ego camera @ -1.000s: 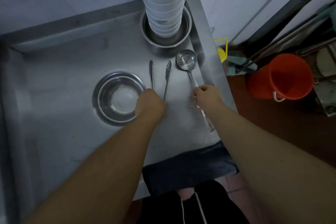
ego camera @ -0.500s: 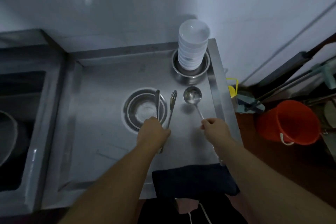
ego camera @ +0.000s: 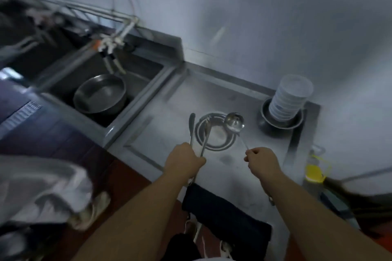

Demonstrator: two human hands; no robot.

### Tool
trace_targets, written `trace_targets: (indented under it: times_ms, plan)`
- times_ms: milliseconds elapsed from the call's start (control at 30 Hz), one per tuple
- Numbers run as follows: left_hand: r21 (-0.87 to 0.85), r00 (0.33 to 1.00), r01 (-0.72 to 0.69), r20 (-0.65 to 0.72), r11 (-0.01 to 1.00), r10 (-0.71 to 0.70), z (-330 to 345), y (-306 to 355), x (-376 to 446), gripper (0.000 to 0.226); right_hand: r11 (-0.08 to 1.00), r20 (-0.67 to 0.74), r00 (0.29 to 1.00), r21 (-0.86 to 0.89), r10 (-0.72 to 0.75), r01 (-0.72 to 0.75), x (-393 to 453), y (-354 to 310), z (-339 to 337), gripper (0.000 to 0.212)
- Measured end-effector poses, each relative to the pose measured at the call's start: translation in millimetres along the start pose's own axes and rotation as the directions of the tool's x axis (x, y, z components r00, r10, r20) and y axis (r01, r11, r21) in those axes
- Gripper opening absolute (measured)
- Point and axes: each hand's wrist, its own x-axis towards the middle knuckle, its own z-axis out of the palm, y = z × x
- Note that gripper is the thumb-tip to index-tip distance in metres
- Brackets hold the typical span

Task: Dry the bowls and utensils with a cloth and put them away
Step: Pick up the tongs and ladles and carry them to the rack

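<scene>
Put-away stage: left hand (ego camera: 184, 160) clamped on two utensils (ego camera: 198, 133), right hand (ego camera: 262, 160) pinching ladle (ego camera: 234, 123) handle, stacked bowls (ego camera: 289, 99) left on counter (ego camera: 244, 176), cloth (ego camera: 224, 216) idle

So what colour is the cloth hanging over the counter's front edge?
Dark navy, almost black; the cloth shows only in the head view.

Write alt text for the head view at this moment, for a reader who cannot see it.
Above a steel counter, the left hand grips two long metal utensils and the right hand holds a ladle by its handle. Stacked white bowls stand at the back right; a dark cloth hangs over the front edge.
</scene>
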Motion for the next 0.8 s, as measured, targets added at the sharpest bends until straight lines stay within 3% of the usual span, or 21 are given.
trace_targets:
  times_ms: [267, 367, 667, 800]
  plan:
    - [-0.087, 0.961, 0.234, -0.128, 0.968, -0.243, -41.6, -83.5, -102.5, 0.023, 0.962, 0.243, 0.954, -0.159, -0.178, 0.220, -60.4, -42.3, 48.5, 0.030]
    - [-0.109, 0.920, 0.333, -0.183, 0.937, -0.348, -61.6, -130.4, -139.3, 0.033, 0.932, 0.340, 0.912, -0.195, -0.228, 0.306, -95.6, -62.9, 83.4, 0.027]
    - [-0.280, 0.749, 0.511, -0.319, 0.813, -0.581, -110.4, -298.1, -272.3, 0.040, 0.727, 0.621, 0.671, -0.227, -0.405, 0.648, -250.0, -108.3, 226.2, 0.044]
    - [-0.315, 0.665, 0.577, -0.354, 0.754, -0.657, -131.3, -383.3, -338.6, 0.048, 0.661, 0.702, 0.586, -0.218, -0.406, 0.718, -337.5, -113.2, 298.3, 0.037]
